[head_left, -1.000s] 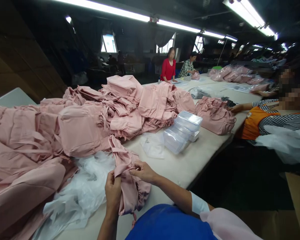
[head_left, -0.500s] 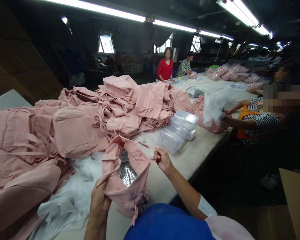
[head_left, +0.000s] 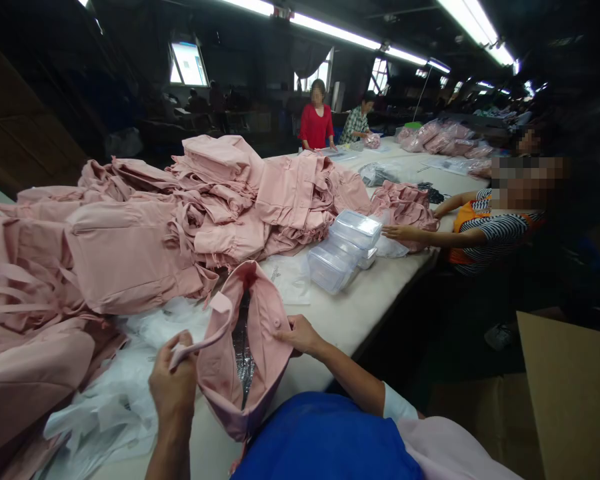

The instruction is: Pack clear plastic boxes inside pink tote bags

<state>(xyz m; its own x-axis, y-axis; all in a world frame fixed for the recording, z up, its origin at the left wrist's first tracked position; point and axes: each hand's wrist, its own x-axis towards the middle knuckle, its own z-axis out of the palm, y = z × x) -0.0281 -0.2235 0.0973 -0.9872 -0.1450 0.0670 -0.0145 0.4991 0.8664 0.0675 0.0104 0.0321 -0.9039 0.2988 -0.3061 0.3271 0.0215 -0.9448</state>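
Note:
Right before me on the table a pink fabric bag (head_left: 269,312) stands with its mouth up, and its silvery foil lining shows inside. My left hand (head_left: 174,383) is closed around the bag's pink strap (head_left: 207,341), pulling it out to the left. On the other side, my right hand (head_left: 303,335) pinches the bag's rim close to a small round button. Crumpled white plastic bags (head_left: 115,407) lie to the left of the bag. A flat white plastic bag (head_left: 286,279) with print on it lies just beyond.
A large heap of pink bags (head_left: 125,250) covers the left and middle of the table (head_left: 375,303). Stacked clear plastic boxes (head_left: 333,265) stand beyond my right hand. A co-worker in a striped top (head_left: 505,230) reaches in from the right. Cardboard (head_left: 570,387) stands at lower right.
My right hand has let go of a thin tie and moved to the bag's rim. My left hand has drawn the strap leftward. The co-worker's white plastic bag has come down onto the table.

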